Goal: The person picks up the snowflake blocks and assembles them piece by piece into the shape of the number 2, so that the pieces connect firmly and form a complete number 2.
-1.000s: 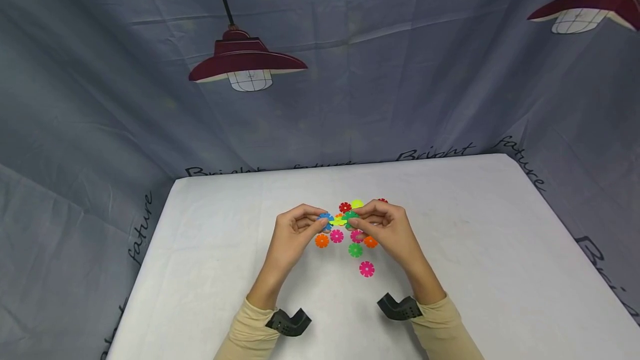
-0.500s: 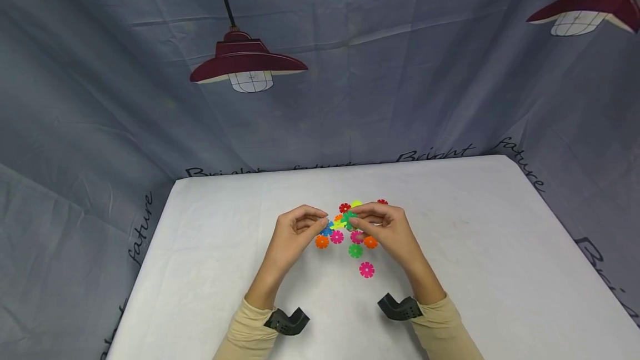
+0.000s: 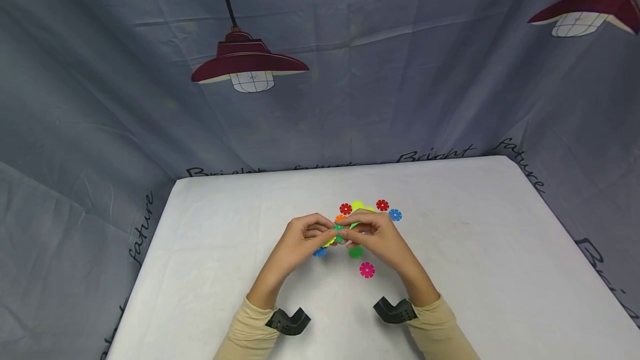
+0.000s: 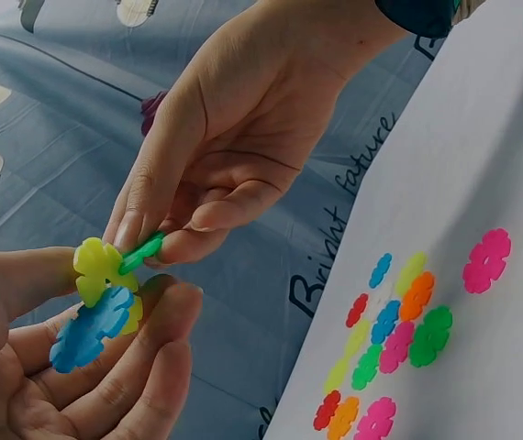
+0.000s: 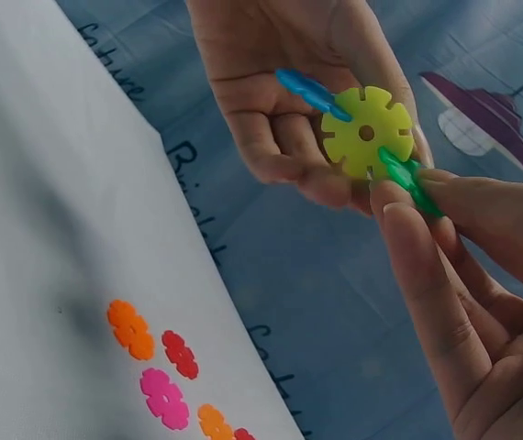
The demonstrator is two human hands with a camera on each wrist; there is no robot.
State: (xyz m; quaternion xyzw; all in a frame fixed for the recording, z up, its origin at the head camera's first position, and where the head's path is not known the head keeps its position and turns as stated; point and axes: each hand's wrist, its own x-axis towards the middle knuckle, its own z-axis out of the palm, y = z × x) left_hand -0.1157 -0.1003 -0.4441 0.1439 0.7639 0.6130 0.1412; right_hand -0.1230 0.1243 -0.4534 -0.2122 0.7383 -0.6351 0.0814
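Three notched plastic discs are joined edge to edge between the hands: a yellow disc (image 5: 346, 139), a blue disc (image 4: 92, 330) slotted into one side of it and a green disc (image 5: 408, 181) at another notch. My left hand (image 3: 301, 240) pinches the yellow disc between thumb and fingers, with the blue one sticking out towards the palm in the left wrist view. With thumb and forefinger my right hand (image 3: 381, 236) grips the green disc at the yellow rim. In the head view the hands meet fingertip to fingertip and partly hide the pieces.
Loose notched discs lie on the white table (image 3: 225, 226) under and beyond the hands, among them a pink disc (image 3: 367, 270), a red disc (image 3: 382, 205) and a blue disc (image 3: 395, 215). A grey printed cloth (image 3: 320, 115) rises behind the table.
The hands have come closer together and slightly nearer the body. My left fingers have shifted from the blue disc to the yellow one, and the joined discs have turned, with blue now lowest.
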